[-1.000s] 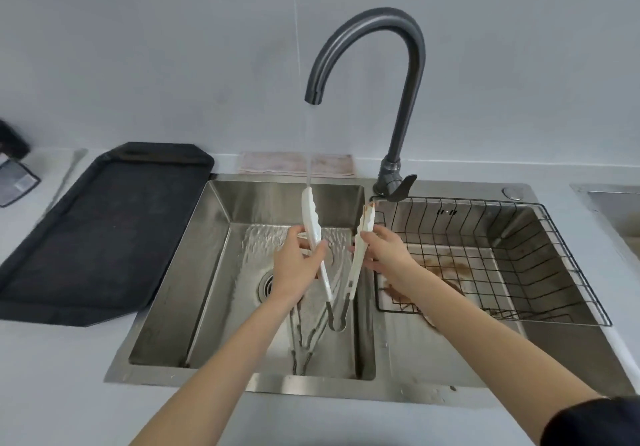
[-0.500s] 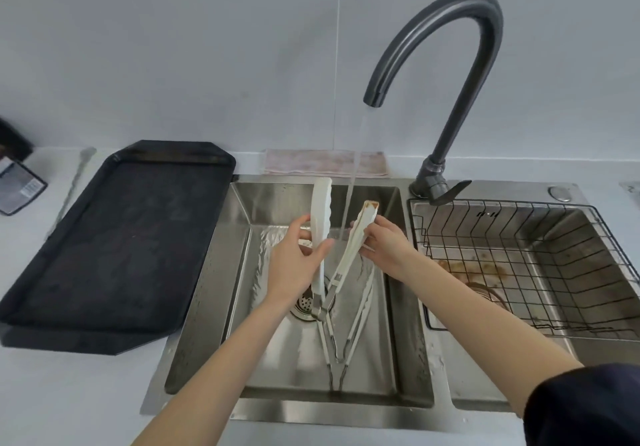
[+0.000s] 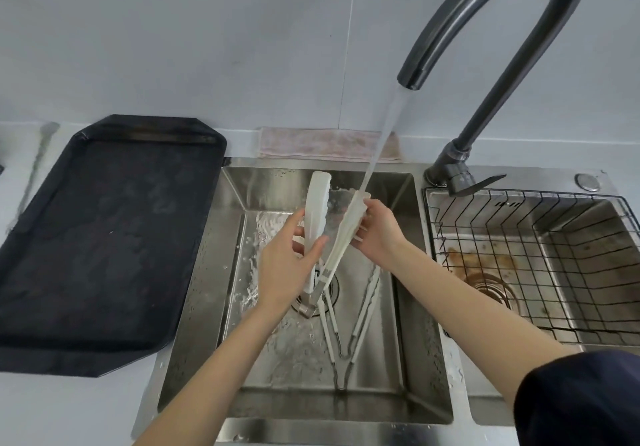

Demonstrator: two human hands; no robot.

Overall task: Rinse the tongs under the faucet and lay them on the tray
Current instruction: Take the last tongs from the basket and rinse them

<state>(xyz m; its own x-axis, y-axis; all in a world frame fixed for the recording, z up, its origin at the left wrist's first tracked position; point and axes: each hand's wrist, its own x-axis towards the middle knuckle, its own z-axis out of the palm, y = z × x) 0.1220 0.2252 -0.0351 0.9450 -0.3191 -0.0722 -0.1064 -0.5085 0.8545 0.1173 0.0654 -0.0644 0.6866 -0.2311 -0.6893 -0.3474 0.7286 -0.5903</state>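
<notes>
White tongs (image 3: 316, 213) stand tips-up over the left sink basin (image 3: 408, 307), spread in a V. My left hand (image 3: 289, 269) grips the left arm of the tongs. My right hand (image 3: 375, 231) pinches the right arm near its tip. Water falls from the dark curved faucet (image 3: 485, 50) onto that right tip. More tongs (image 3: 360, 324) lie on the basin floor beneath. The black tray (image 3: 104, 231) sits on the counter left of the sink.
A wire basket (image 3: 540, 265) fills the right basin, which shows brown residue near its drain. A folded cloth (image 3: 329, 144) lies behind the sink against the wall. A metal utensil (image 3: 34, 165) rests on the counter at far left.
The stream now strikes the right arm's tip, where before it ran on the left arm. The view has shifted left and closer. Both hands keep their hold.
</notes>
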